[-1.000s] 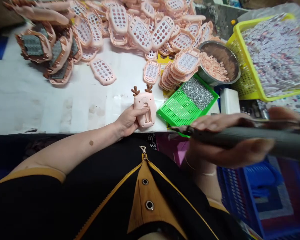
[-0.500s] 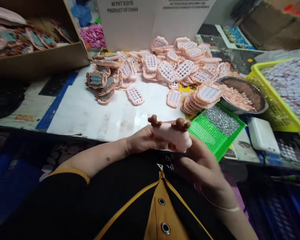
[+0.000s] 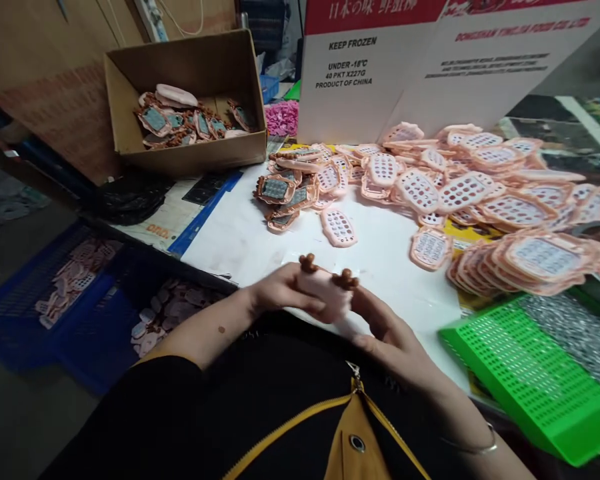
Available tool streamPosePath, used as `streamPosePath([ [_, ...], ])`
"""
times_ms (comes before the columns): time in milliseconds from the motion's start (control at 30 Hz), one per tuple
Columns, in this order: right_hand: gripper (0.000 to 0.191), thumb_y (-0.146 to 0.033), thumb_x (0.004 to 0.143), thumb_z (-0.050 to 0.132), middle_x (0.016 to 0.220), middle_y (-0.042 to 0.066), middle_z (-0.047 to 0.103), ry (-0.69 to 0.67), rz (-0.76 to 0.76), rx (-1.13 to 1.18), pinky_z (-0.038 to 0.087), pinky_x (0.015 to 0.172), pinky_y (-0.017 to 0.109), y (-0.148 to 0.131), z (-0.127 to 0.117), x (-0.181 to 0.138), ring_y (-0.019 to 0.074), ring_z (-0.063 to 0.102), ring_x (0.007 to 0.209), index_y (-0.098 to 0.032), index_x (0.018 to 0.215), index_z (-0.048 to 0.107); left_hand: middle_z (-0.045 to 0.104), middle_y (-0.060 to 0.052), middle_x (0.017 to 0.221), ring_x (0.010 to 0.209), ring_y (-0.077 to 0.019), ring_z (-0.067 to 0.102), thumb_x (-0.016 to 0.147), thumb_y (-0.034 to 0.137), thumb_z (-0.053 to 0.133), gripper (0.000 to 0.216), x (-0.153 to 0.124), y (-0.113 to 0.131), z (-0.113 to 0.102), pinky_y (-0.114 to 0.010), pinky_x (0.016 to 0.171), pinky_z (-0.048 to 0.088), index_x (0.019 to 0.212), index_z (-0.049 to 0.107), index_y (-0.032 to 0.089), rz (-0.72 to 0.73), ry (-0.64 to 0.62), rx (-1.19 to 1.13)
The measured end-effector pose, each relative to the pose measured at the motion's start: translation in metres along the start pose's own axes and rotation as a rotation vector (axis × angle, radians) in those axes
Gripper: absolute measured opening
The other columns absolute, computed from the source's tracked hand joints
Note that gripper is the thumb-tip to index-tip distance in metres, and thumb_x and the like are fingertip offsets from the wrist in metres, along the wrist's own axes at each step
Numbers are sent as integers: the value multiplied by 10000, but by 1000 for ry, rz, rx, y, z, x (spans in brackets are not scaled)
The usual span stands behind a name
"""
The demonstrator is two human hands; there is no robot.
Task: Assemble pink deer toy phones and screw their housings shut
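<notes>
A pale pink toy phone shell point(image 3: 324, 291) with brown antler-like knobs is held up close to my body, above the table's front edge. My left hand point(image 3: 280, 290) is closed around its left side, thumb across the near face. My right hand point(image 3: 397, 340) is curled at the right end, its fingers behind the shell and its thumb by a pale lower part. The shell's far face and some fingertips are hidden. On the white sheet beyond lie a single pink keypad shell point(image 3: 339, 227) and several grey-screened shells with brown trim point(image 3: 276, 190).
Pink keypad shells are heaped point(image 3: 417, 190) at the back, with a leaning stack point(image 3: 525, 260) at right. A green basket point(image 3: 515, 373) holds small metal pieces. A cardboard box point(image 3: 190, 157) of shells stands back left; blue crates point(image 3: 75, 347) sit below. A printed white carton point(image 3: 360, 107) stands behind.
The view has swung left, bringing the cardboard box and blue crates more into sight. Both hands still hold the shell, which is now tilted further down to the right.
</notes>
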State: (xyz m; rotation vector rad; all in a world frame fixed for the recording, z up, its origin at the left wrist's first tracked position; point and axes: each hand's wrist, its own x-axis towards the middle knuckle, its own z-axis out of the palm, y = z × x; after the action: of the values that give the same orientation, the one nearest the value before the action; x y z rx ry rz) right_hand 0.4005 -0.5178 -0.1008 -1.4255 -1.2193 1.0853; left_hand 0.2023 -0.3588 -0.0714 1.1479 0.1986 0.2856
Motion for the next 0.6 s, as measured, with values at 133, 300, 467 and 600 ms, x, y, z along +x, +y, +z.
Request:
streamPosePath([
  [133,553,-651,800,675,1289,143,724,21,148,-97,542,1062,514,7,-4,5,320,686,1200,-253,1182,718,768,-128,1113,1129,-342,690,593,449,907,522,-82,77,-61,-497,1045,491,1033,784,196,-272,39,584],
  [300,588,-741,768,629,1088,142,790,55,188,-144,588,985,518,11,0,16,328,740,1049,-218,998,768,711,-113,1288,1220,-340,642,705,526,801,588,-123,134,-99,-497,1091,468,1215,724,245,-322,513,1134],
  [467,575,-730,790,602,1010,137,796,82,190,-205,608,925,486,11,5,18,307,750,975,-212,973,773,582,-174,1457,1329,-329,566,758,454,724,742,-27,101,-126,-480,1149,414,1415,564,148,-57,587,1285],
  [600,482,-647,840,595,971,118,797,73,125,-217,625,882,428,11,6,13,267,756,929,-215,965,768,301,-128,1664,1554,-314,229,766,229,640,902,57,91,-148,-530,1273,55,1594,290,160,-187,488,1764],
])
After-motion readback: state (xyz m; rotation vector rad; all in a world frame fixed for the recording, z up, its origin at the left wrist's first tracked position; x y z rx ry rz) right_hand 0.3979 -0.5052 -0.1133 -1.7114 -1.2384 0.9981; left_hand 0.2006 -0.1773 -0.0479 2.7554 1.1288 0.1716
